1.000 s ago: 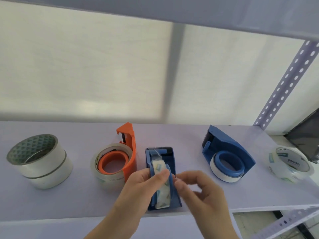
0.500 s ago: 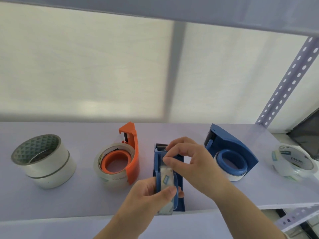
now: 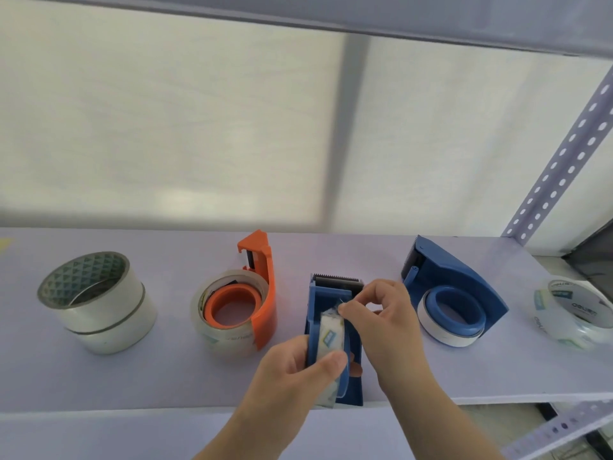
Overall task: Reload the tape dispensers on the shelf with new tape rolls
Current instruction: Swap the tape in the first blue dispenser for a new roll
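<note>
Far left on the shelf point(image 3: 331, 254): two wide white rolls point(image 3: 96, 302) stacked, upright on their flat sides, untouched. Next along, an orange dispenser point(image 3: 262, 290) lying on its side, already carrying a clear roll point(image 3: 212, 313) around its orange hub.

Centre, at the shelf's front edge: a small blue dispenser point(image 3: 331, 300) with its serrated cutter point(image 3: 336, 279) facing away. Seated in its cradle on edge, a narrow clear tape roll point(image 3: 331, 333) with small printed labels. Left hand point(image 3: 285, 370) wrapped around the near end of dispenser and roll, thumb pressed on the roll's top, fingers closed on the side. Right hand point(image 3: 381, 317) just beyond, thumb and forefinger pinched together on the free tape end near the top of the roll, other fingers curled; whether the strip is really lifted, too fine to tell.

Likely handling: light, rigid on its core, smooth and slippery on the outer wrap, sticky underneath. Best held by the flat sides or core, with only the very tip of the free end pinched, then drawn straight toward the cutter to avoid twisting or sticking to itself.

Further right, a larger blue dispenser point(image 3: 454, 287) on its side with a white roll point(image 3: 444, 330) around its hub. Far right, a loose clear roll point(image 3: 574, 313) lying flat, well apart from both hands.
</note>
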The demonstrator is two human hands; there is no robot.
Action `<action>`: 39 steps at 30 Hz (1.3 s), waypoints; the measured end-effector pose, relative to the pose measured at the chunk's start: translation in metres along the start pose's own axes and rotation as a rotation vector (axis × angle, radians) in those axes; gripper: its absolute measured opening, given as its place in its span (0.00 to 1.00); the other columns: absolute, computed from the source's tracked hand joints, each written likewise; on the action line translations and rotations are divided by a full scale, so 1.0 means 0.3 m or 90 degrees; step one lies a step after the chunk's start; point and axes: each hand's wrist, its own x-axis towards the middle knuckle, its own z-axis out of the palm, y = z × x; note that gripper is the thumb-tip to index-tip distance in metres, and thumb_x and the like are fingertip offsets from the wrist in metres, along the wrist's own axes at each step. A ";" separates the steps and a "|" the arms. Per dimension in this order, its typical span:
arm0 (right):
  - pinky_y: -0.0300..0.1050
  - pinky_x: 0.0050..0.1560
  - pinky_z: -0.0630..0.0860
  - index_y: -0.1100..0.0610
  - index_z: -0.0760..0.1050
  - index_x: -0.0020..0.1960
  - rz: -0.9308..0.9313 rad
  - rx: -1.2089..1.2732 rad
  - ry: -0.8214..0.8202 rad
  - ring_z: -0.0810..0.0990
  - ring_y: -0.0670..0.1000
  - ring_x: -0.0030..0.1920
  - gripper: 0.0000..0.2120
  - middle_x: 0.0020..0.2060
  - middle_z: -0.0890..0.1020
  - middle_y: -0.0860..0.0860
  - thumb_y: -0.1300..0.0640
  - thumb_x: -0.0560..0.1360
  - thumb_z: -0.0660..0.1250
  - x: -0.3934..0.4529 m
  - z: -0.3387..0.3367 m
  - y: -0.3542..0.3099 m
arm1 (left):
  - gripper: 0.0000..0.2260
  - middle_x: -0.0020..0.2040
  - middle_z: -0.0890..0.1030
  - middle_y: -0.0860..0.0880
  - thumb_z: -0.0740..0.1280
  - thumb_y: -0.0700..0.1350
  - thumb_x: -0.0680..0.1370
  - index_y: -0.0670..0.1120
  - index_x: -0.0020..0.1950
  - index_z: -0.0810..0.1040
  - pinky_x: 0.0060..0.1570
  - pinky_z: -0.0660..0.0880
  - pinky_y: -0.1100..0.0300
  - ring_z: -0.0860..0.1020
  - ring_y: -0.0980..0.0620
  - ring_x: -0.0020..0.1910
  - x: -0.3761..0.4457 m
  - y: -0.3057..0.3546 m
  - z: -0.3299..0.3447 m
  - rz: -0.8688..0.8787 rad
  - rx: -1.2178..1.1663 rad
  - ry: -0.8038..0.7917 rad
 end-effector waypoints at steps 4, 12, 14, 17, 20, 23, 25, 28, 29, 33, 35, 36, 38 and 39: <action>0.44 0.37 0.78 0.57 0.71 0.34 0.047 0.045 0.019 0.77 0.50 0.46 0.10 0.47 0.74 0.51 0.61 0.68 0.72 0.003 0.012 0.027 | 0.05 0.42 0.87 0.48 0.67 0.42 0.75 0.48 0.49 0.80 0.45 0.81 0.60 0.84 0.51 0.46 -0.003 -0.002 0.008 0.001 0.005 0.020; 0.44 0.34 0.75 0.57 0.71 0.36 0.122 0.139 0.003 0.78 0.53 0.38 0.11 0.38 0.80 0.59 0.63 0.70 0.73 0.021 -0.006 0.046 | 0.04 0.41 0.87 0.50 0.67 0.42 0.75 0.49 0.47 0.80 0.41 0.79 0.65 0.84 0.56 0.43 -0.012 0.002 0.000 -0.003 0.013 0.007; 0.47 0.36 0.77 0.54 0.70 0.35 0.110 0.130 0.022 0.80 0.57 0.41 0.13 0.43 0.81 0.61 0.62 0.68 0.74 0.028 -0.005 0.051 | 0.04 0.42 0.87 0.49 0.66 0.43 0.76 0.50 0.47 0.79 0.40 0.79 0.67 0.83 0.58 0.41 -0.009 0.007 -0.005 -0.012 0.033 -0.014; 0.46 0.38 0.77 0.50 0.69 0.36 0.096 0.104 0.041 0.81 0.61 0.47 0.14 0.48 0.81 0.60 0.62 0.67 0.74 0.038 -0.003 0.055 | 0.04 0.40 0.87 0.49 0.66 0.45 0.76 0.50 0.48 0.79 0.40 0.78 0.68 0.83 0.58 0.40 -0.007 0.012 -0.012 -0.022 0.046 -0.036; 0.45 0.38 0.76 0.52 0.70 0.37 0.101 0.119 0.023 0.79 0.57 0.43 0.13 0.46 0.82 0.60 0.64 0.68 0.74 0.048 -0.022 0.043 | 0.05 0.41 0.87 0.48 0.66 0.44 0.76 0.48 0.49 0.80 0.41 0.79 0.67 0.82 0.57 0.41 -0.010 0.014 -0.017 -0.020 0.057 -0.048; 0.46 0.40 0.76 0.56 0.71 0.37 0.127 0.177 -0.013 0.77 0.54 0.42 0.13 0.40 0.81 0.58 0.69 0.67 0.73 0.052 -0.038 0.029 | 0.06 0.41 0.87 0.48 0.66 0.44 0.76 0.46 0.50 0.80 0.41 0.79 0.66 0.82 0.58 0.40 -0.009 0.021 -0.025 -0.026 0.064 -0.067; 0.48 0.42 0.76 0.57 0.72 0.36 0.137 0.206 -0.016 0.76 0.54 0.42 0.12 0.36 0.78 0.55 0.68 0.67 0.74 0.058 -0.047 0.023 | 0.06 0.40 0.86 0.49 0.66 0.44 0.76 0.45 0.51 0.80 0.42 0.78 0.65 0.82 0.58 0.40 -0.007 0.026 -0.034 -0.034 0.069 -0.086; 0.52 0.45 0.76 0.57 0.76 0.36 0.127 0.215 0.020 0.75 0.55 0.40 0.09 0.34 0.76 0.56 0.63 0.67 0.76 0.082 -0.072 0.012 | 0.07 0.39 0.86 0.49 0.67 0.44 0.76 0.43 0.51 0.80 0.41 0.78 0.66 0.81 0.58 0.40 -0.014 0.034 -0.041 -0.035 0.077 -0.135; 0.51 0.45 0.76 0.56 0.77 0.37 0.117 0.192 0.022 0.75 0.55 0.39 0.08 0.35 0.76 0.57 0.61 0.67 0.77 0.092 -0.080 0.008 | 0.09 0.39 0.86 0.49 0.68 0.46 0.74 0.43 0.51 0.80 0.41 0.77 0.67 0.81 0.58 0.40 -0.018 0.034 -0.040 -0.037 0.077 -0.150; 0.50 0.44 0.79 0.54 0.81 0.41 0.105 0.124 -0.028 0.77 0.55 0.40 0.06 0.38 0.78 0.62 0.58 0.67 0.77 0.107 -0.081 -0.008 | 0.13 0.41 0.86 0.50 0.67 0.48 0.70 0.44 0.52 0.80 0.43 0.78 0.66 0.82 0.57 0.43 -0.026 0.030 -0.041 -0.046 0.082 -0.175; 0.50 0.46 0.79 0.54 0.82 0.41 0.107 0.121 -0.028 0.78 0.55 0.41 0.06 0.43 0.80 0.65 0.58 0.67 0.77 0.112 -0.079 -0.015 | 0.12 0.42 0.86 0.50 0.67 0.47 0.70 0.44 0.51 0.80 0.46 0.78 0.65 0.82 0.56 0.45 -0.027 0.030 -0.045 -0.038 0.097 -0.185; 0.50 0.47 0.79 0.55 0.82 0.41 0.114 0.125 -0.028 0.79 0.54 0.42 0.06 0.44 0.82 0.64 0.58 0.66 0.77 0.114 -0.079 -0.021 | 0.11 0.42 0.86 0.50 0.67 0.46 0.70 0.45 0.51 0.80 0.46 0.78 0.64 0.82 0.55 0.45 -0.028 0.032 -0.046 -0.034 0.104 -0.191; 0.46 0.44 0.78 0.56 0.82 0.39 0.130 0.147 -0.040 0.79 0.51 0.40 0.05 0.41 0.83 0.58 0.60 0.67 0.77 0.118 -0.080 -0.030 | 0.10 0.42 0.86 0.51 0.67 0.45 0.71 0.46 0.50 0.80 0.47 0.79 0.64 0.82 0.55 0.46 -0.029 0.035 -0.046 -0.028 0.115 -0.198; 0.43 0.41 0.77 0.57 0.81 0.39 0.135 0.162 -0.046 0.79 0.50 0.39 0.04 0.39 0.83 0.55 0.61 0.67 0.76 0.119 -0.081 -0.035 | 0.09 0.42 0.86 0.51 0.67 0.45 0.70 0.47 0.49 0.80 0.47 0.79 0.64 0.82 0.55 0.47 -0.030 0.037 -0.046 -0.029 0.118 -0.201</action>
